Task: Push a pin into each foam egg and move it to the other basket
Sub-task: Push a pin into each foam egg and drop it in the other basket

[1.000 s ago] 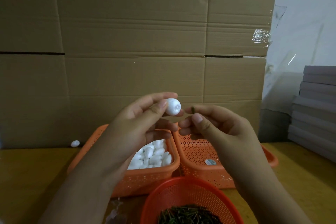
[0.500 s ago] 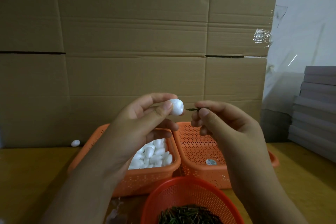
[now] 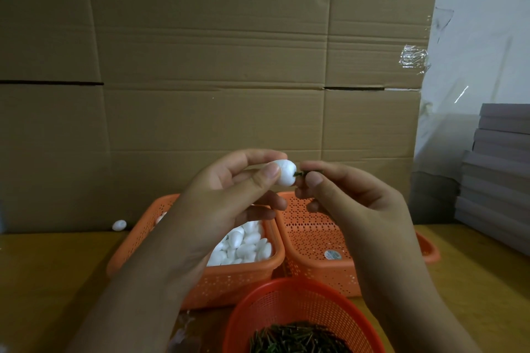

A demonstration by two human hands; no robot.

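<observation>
Left hand (image 3: 229, 198) at frame centre pinches a white foam egg (image 3: 284, 172) between thumb and forefinger, held up above the baskets. Right hand (image 3: 352, 198) just right of it pinches a dark green pin (image 3: 308, 172) between thumb and forefinger; pin lies roughly level, its tip touching the egg's right side. How deep it sits in the foam cannot be told.

Below the hands, two orange perforated baskets stand side by side on the yellow-brown counter (image 3: 51, 272), touching. Left basket (image 3: 229, 284) holds a heap of white eggs (image 3: 243, 246). Right basket (image 3: 315, 238) shows a bare floor with a small round sticker (image 3: 332, 254); part of it is hidden behind the right hand. At bottom centre, a round red-orange mesh basket (image 3: 286, 298) holds a pile of dark pins (image 3: 298, 338).

One loose egg (image 3: 119, 225) lies on the counter at left, against the cardboard wall (image 3: 215, 51) that fills the background. Grey stacked boards (image 3: 499, 175) at right edge. Clear tape (image 3: 414, 56) sticks on the cardboard's upper right.
</observation>
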